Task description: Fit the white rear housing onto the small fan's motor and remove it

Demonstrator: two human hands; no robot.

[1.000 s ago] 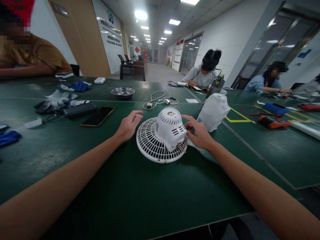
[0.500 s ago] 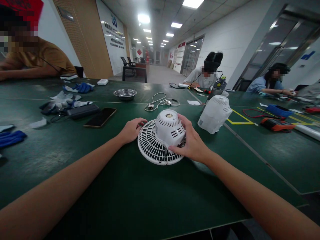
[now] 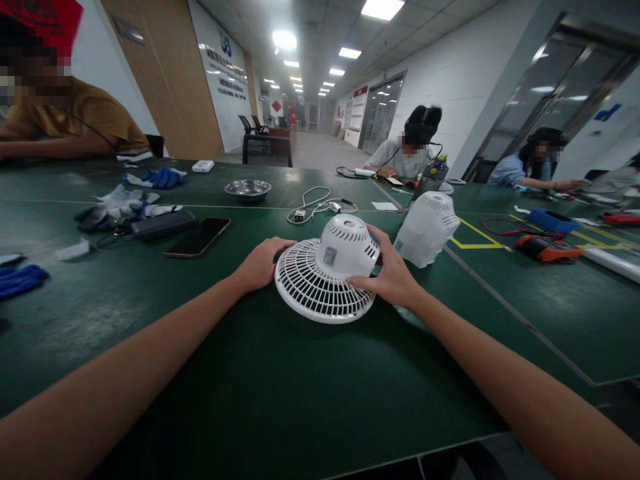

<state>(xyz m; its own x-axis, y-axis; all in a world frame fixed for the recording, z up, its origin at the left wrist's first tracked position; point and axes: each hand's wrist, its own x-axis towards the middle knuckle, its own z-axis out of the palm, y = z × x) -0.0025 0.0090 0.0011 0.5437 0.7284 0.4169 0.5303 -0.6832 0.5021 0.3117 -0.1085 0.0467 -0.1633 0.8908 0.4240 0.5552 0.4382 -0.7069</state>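
Observation:
A white fan grille (image 3: 313, 290) with a round motor housing (image 3: 347, 247) on top lies face down on the green table (image 3: 250, 373). My left hand (image 3: 260, 265) grips the grille's left rim, fingers curled over its edge. My right hand (image 3: 390, 270) is wrapped round the right side of the motor housing. A small grey label on the housing faces me. Just to the right stands a second white fan cover (image 3: 427, 229), apart from my hands.
A black phone (image 3: 199, 237), a dark case (image 3: 160, 225), gloves (image 3: 120, 203), a steel bowl (image 3: 247, 190) and a white cable (image 3: 315, 202) lie beyond the fan. Blue gloves (image 3: 20, 280) sit at far left. Tools (image 3: 547, 247) lie at right. Other people sit around the table.
Both hands closed onto the fan, left on the grille rim, right round the housing. The housing has turned and tilted, its label now facing me.

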